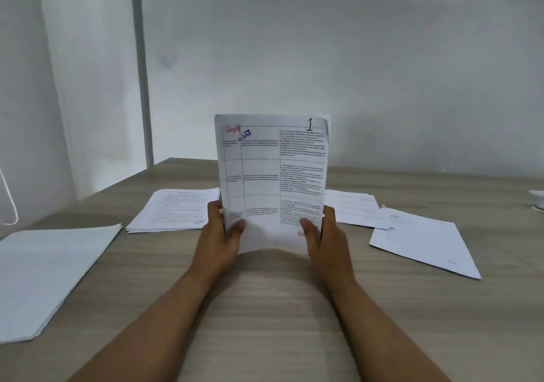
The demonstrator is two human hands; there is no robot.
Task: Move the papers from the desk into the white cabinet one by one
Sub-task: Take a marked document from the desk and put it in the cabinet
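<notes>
Both hands hold a printed sheaf of papers (272, 175) upright above the table (265, 308): the left hand (219, 234) pinches its lower left edge, thumb in front and fingers (214, 206) curled behind, and the right hand (322, 236) pinches the lower right edge the same way. The front sheet carries a ruled form with red and blue stamps and a handwritten "1"; a second sheet's corner peeks out behind the top right, so this is probably several pages rather than one, though the edge is too blurred to be sure. The main risk is that loose back pages slip or fan out once one hand lets go for the carry, since the grip sits only at the bottom and the tall sheets could flop forward. The white cabinet is not in view, so the person will likely have to turn away from the table. Beyond the left fingers lies a printed stack (173, 211); left of them sits a blank stack (44, 275); beyond and right of the right fingers lie more papers (353, 208) and a skewed pile (424, 240), none blocking the lift.
</notes>
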